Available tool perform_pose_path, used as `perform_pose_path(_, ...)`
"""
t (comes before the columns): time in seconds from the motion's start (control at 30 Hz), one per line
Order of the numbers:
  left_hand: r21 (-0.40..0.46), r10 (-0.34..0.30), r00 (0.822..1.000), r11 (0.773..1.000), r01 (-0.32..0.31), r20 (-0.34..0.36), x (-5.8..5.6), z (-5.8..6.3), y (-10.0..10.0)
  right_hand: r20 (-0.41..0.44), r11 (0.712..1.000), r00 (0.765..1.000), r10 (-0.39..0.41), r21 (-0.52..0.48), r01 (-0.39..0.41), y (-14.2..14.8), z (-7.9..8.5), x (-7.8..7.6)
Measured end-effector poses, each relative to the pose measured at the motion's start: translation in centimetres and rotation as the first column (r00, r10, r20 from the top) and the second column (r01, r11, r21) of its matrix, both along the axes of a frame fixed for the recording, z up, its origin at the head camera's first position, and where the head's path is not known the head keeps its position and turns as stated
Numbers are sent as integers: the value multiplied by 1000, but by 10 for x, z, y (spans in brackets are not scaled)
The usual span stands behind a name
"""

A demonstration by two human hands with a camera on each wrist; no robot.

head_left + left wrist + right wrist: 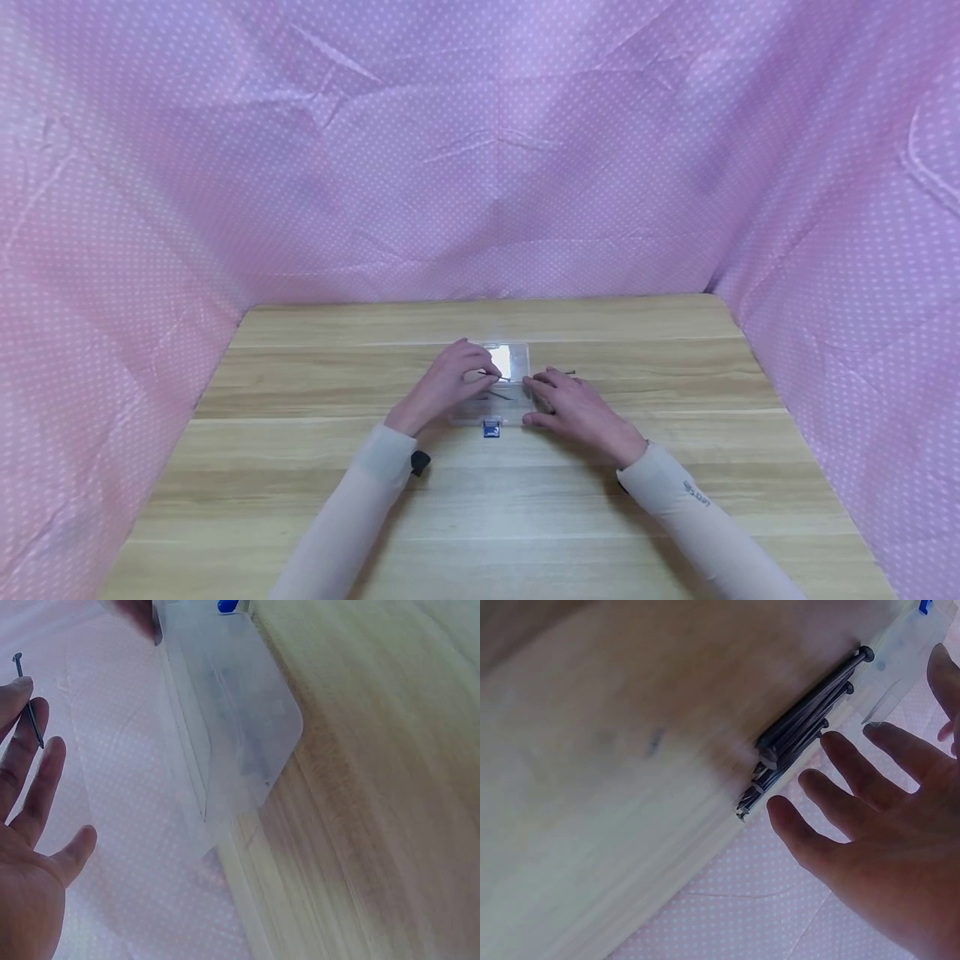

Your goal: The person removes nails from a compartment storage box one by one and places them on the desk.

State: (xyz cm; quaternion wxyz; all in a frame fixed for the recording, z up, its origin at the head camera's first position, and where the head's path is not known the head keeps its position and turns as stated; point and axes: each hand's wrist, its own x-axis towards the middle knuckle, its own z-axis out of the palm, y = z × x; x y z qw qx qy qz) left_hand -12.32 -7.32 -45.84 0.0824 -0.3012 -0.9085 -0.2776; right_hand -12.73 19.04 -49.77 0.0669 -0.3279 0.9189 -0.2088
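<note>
My left hand (pixel 448 385) is over a clear plastic box (pixel 240 697) and pinches a dark nail (pixel 36 732) between thumb and fingertips, its flat head up in the left wrist view. The box stands with its lid (pixel 520 357) laid back; a blue latch (pixel 491 430) is on its front. Inside, a dark nail (pixel 500 396) shows through the clear plastic. At the box's right side my right hand (pixel 576 412) holds nothing, its fingers spread and fingertips right at the box edge. Just beyond those fingers lies a pile of dark nails (pixel 810 712).
The box rests on a wood-grain table (pixel 480 517). Pink dotted cloth (pixel 480 167) hangs around the back and sides. A black object (pixel 420 462) is at my left cuff.
</note>
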Motion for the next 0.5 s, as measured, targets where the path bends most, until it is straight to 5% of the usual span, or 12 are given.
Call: perform_pose_path(0.5, 34, 46, 999, 998, -45, -27, 16, 4, -19, 14, 1000, 1000, 1, 2, -2, 1, 2, 2)
